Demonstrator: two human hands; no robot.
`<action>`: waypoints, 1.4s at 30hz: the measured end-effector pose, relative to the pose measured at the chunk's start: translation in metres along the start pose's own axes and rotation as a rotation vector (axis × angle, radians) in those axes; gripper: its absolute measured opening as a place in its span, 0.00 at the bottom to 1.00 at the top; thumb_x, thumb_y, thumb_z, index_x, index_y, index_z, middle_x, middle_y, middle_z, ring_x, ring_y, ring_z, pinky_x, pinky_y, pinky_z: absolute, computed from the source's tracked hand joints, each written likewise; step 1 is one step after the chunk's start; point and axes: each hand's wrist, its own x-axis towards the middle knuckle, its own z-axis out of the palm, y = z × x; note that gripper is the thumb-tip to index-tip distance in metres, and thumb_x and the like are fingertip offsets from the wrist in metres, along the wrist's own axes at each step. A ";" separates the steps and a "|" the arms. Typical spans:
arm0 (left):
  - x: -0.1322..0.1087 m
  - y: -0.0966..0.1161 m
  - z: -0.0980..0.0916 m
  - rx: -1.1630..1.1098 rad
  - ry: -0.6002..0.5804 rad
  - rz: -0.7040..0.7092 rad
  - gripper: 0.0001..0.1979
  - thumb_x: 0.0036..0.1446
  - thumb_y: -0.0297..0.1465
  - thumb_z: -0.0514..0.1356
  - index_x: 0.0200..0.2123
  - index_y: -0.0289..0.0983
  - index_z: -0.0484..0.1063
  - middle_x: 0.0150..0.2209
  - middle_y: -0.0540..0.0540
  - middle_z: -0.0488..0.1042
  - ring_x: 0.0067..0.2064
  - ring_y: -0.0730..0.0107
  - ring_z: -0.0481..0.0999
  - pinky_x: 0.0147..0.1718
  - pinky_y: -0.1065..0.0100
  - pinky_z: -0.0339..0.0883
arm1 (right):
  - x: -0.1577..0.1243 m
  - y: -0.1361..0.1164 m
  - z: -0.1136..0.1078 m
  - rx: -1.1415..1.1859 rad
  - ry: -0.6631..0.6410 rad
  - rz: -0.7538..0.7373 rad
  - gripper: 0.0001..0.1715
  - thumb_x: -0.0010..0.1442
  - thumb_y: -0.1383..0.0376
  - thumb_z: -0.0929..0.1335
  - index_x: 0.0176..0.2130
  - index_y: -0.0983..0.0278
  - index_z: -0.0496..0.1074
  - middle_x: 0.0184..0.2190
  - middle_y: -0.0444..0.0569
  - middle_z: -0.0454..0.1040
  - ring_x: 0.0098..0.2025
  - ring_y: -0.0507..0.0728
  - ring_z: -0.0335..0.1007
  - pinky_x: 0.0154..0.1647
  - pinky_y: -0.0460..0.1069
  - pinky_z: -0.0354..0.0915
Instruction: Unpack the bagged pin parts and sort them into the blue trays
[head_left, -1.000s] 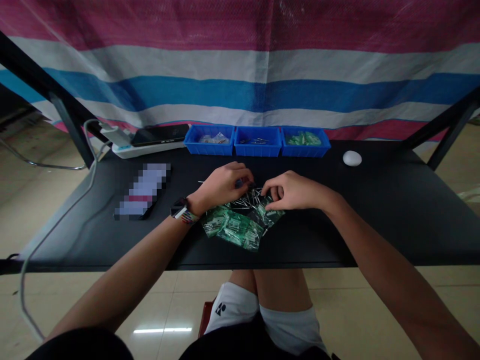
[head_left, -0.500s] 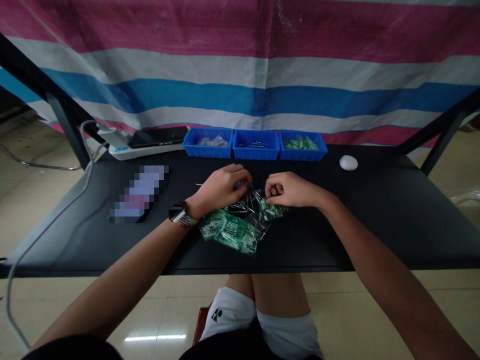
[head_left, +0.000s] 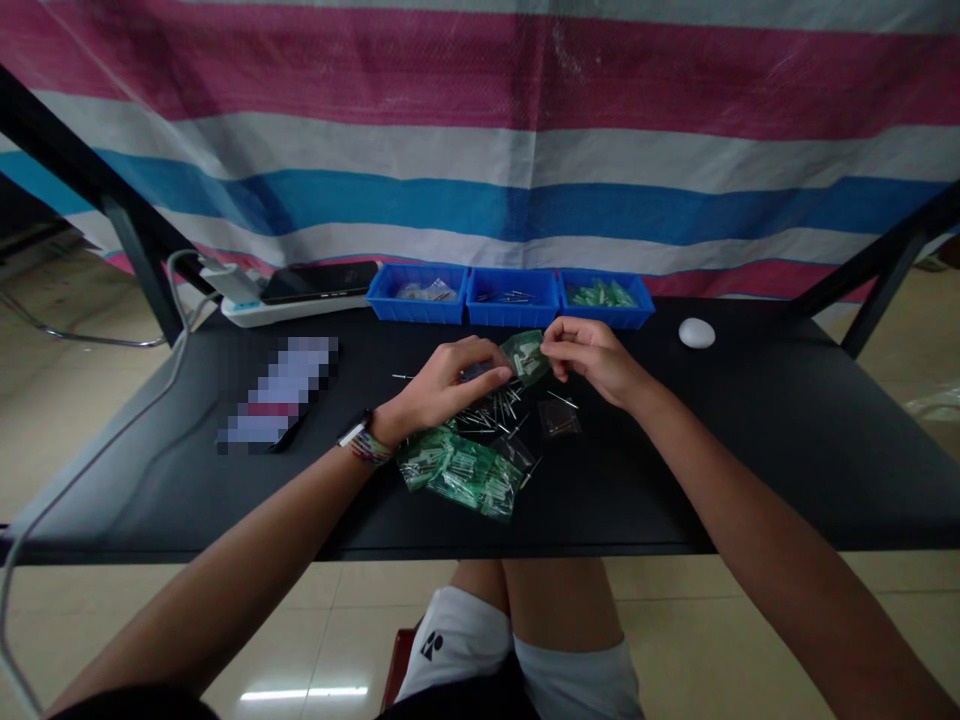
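Note:
My right hand pinches the right edge of a small green plastic bag with pale pieces inside, raised over the table. My left hand is curled above a pile of thin metal pins that look like blind rivets. Clear plastic, apparently a small bag, shows between its thumb and fingers, whose tips reach the green bag's left edge. Several filled green bags lie nearer to me. Right of the pile, a small clear bag lies flat with a loose rivet at its top.
Three blue bins stand at the back: the left bin holds clear bags, the middle bin rivets, the right bin green pieces. A white rounded object sits right. Leftward are a phone and a power strip with a cable.
My right hand has lifted the small green bag up and away from the pile, uncovering the clear bag and rivet beneath. My left thumb has stretched out towards the green bag.

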 end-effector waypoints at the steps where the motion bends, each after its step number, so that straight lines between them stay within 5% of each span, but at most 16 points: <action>1: 0.000 0.001 0.001 -0.026 0.018 -0.034 0.19 0.71 0.46 0.60 0.38 0.36 0.78 0.37 0.45 0.80 0.39 0.64 0.76 0.41 0.65 0.67 | 0.000 0.002 0.003 0.025 0.017 0.009 0.18 0.53 0.56 0.79 0.32 0.62 0.71 0.23 0.40 0.69 0.24 0.51 0.64 0.25 0.48 0.62; 8: 0.001 -0.002 0.002 -0.181 0.139 -0.133 0.14 0.66 0.39 0.63 0.34 0.35 0.74 0.32 0.48 0.77 0.35 0.68 0.75 0.37 0.67 0.66 | -0.003 0.007 0.016 0.101 0.033 0.037 0.20 0.53 0.55 0.80 0.33 0.61 0.70 0.24 0.40 0.69 0.24 0.51 0.66 0.24 0.48 0.65; 17: 0.002 -0.004 -0.001 -0.403 0.136 -0.186 0.12 0.66 0.39 0.64 0.36 0.36 0.74 0.32 0.45 0.82 0.35 0.65 0.81 0.38 0.66 0.73 | -0.001 0.011 0.022 0.044 0.072 -0.055 0.26 0.51 0.53 0.82 0.44 0.61 0.75 0.44 0.49 0.78 0.42 0.57 0.79 0.44 0.56 0.80; 27: 0.002 -0.001 0.003 -0.488 0.108 -0.214 0.14 0.63 0.40 0.69 0.38 0.35 0.73 0.35 0.46 0.79 0.36 0.67 0.80 0.37 0.67 0.75 | -0.005 0.010 0.031 0.015 0.035 -0.066 0.23 0.52 0.54 0.82 0.40 0.63 0.76 0.32 0.47 0.80 0.32 0.56 0.79 0.41 0.57 0.79; 42: 0.002 -0.002 0.008 -0.595 0.146 -0.203 0.13 0.59 0.32 0.71 0.41 0.36 0.70 0.37 0.47 0.79 0.36 0.69 0.82 0.38 0.68 0.78 | -0.006 0.013 0.036 -0.022 0.041 -0.099 0.23 0.55 0.51 0.80 0.41 0.63 0.77 0.35 0.49 0.82 0.32 0.56 0.80 0.38 0.55 0.78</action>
